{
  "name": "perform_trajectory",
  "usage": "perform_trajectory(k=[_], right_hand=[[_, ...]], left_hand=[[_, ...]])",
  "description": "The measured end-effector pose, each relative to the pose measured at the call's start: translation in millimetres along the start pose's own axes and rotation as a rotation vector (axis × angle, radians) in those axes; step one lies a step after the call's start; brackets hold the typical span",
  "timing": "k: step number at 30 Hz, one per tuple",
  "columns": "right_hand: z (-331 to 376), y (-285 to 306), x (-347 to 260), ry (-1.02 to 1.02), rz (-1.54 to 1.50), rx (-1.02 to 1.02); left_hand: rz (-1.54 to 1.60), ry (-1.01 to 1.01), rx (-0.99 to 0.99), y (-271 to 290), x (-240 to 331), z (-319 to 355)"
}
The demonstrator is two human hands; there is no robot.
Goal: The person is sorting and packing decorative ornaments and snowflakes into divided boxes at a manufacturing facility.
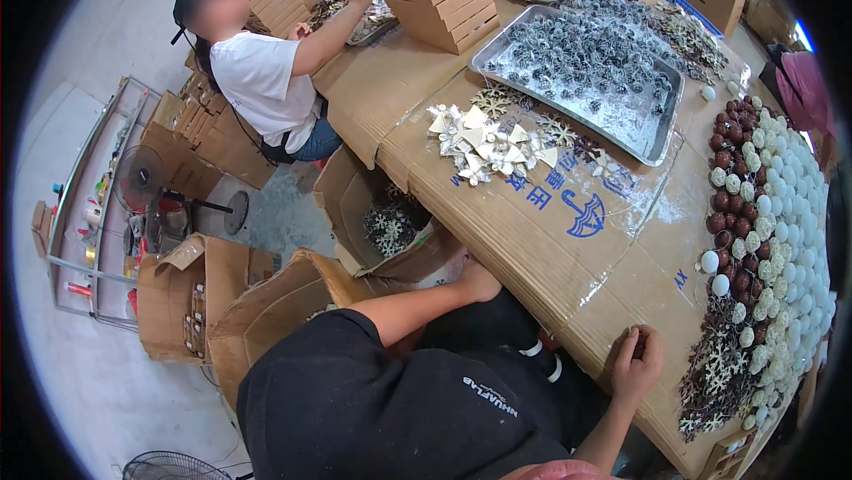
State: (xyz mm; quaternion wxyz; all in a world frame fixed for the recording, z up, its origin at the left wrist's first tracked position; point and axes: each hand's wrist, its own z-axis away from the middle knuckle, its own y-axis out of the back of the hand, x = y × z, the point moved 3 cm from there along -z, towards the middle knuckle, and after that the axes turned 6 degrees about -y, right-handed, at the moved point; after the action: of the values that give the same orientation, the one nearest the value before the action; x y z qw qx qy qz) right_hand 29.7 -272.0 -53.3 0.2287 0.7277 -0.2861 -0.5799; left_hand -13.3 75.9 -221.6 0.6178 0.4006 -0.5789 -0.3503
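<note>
ornament workshop, cardboard-covered table point(612, 316), stacked boxes point(435, 1), tray point(655, 129) of pinecones point(595, 50), heaped baubles point(794, 187)

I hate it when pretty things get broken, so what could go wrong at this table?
The loose white balls could roll away if someone bumps the cardboard-covered table. The tall stack of flat boxes might topple if knocked. And the right grip is curled around what looks like a small dark thing, which might slip out and drop.

A fan point(139, 177) stands near a metal-framed rack point(89, 270) on pale flooring point(98, 378).
</note>
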Motion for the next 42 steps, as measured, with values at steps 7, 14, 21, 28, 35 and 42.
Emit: perform_trajectory(k=[7,14,21,28,35,42], right_hand=[[0.7,5.4,1.4,0.003,0.016,0.024],[-2.9,-3.5,-13.5,0.064,-0.043,0.025],[-1.6,6.5,-4.3,0.082,0.026,0.09],[-3.2,4.4,-11.1,0.05,0.019,0.101],[-3.9,7.2,-10.1,0.033,0.021,0.09],[-4.8,6.1,-9.0,0.027,0.021,0.08]], left_hand=[[0.231,-0.101,-0.204,15.7,9.0,-26.5],[1.622,0.01,-0.102,-70.1,-111.0,-75.8],[1.528,0.005,-0.215,-70.0,-27.8,-108.3],[1.357,-0.001,-0.253,-69.4,0.1,-122.5],[1.175,0.045,-0.138,-35.8,-44.7,-95.0],[1.09,0.035,-0.127,-27.8,-52.6,-105.4]])
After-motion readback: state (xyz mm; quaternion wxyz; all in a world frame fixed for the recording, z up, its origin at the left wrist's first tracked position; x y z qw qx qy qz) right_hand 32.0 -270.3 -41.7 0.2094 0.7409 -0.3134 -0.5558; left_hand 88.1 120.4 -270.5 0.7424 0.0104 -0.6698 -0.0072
